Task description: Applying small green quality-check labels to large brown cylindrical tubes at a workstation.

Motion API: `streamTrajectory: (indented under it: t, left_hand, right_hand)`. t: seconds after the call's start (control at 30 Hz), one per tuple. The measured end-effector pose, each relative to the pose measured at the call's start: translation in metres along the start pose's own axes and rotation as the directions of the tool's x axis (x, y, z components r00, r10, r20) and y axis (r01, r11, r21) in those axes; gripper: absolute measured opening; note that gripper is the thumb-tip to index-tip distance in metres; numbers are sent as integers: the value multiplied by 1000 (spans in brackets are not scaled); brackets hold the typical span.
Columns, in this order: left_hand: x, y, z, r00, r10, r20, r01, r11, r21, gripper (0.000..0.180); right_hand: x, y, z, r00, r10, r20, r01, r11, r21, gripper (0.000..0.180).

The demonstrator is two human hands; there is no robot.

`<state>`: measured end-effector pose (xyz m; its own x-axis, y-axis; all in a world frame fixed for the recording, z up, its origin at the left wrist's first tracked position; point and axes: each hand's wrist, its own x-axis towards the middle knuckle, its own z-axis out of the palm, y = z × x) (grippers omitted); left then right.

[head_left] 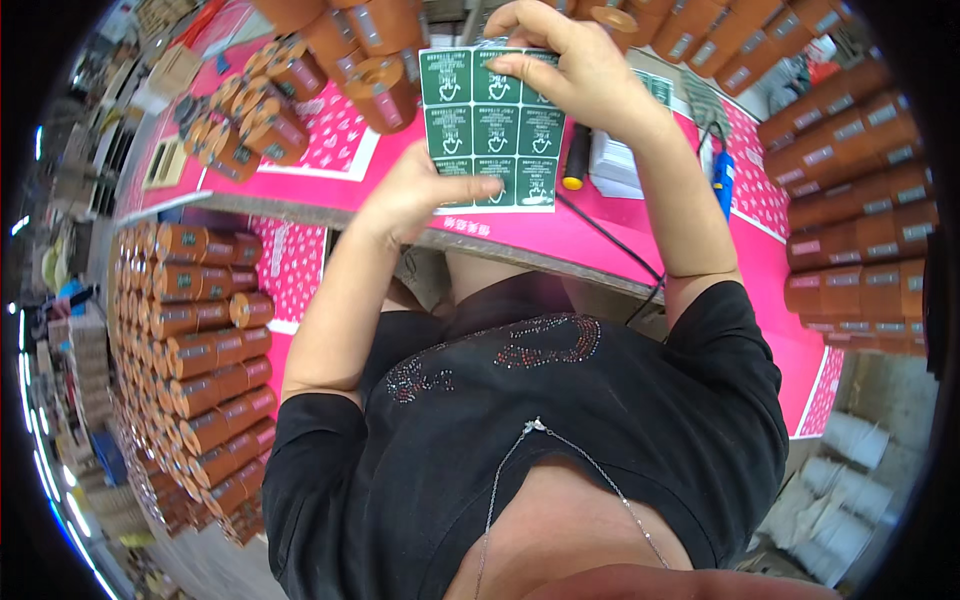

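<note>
one green sticker sheet (492, 130), upper centre of the frame, is pinched in both grips: left hand (412, 195) low, right hand (585, 72) at the top; probably sticker-peeling, next needing a careful lift.

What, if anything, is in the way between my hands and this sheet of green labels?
Nothing visible: your left hand has its thumb across the lower front of the sheet of green labels, and your right hand grips its top edge. The black-and-yellow handle lies off to the right.
</note>
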<state>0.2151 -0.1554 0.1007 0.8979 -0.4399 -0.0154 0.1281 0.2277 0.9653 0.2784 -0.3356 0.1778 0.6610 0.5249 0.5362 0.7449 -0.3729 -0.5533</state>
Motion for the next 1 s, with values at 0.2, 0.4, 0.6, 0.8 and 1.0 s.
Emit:
streamTrajectory:
  t: [0.2,0.4,0.6,0.8,1.0]
  left_hand:
    - [-77,-45,-11,926,-228,-301,140,947,-289,31]
    - [-125,-59,-29,860,-245,-447,-4,874,-486,27]
    - [-140,-51,-45,697,-221,-682,-207,849,-487,25]
    - [-142,-38,-55,638,-131,-758,-328,845,-423,25]
    - [-134,-27,-53,632,-24,-775,-345,887,-308,23]
  right_hand:
    - [-8,14,108,982,30,185,-79,962,262,22]
    - [38,43,178,987,156,41,-153,986,-73,29]
    - [61,71,218,945,326,-37,-310,851,-423,52]
    - [46,75,208,986,141,-86,-161,934,-319,50]
    - [19,60,151,825,316,468,-463,854,239,46]
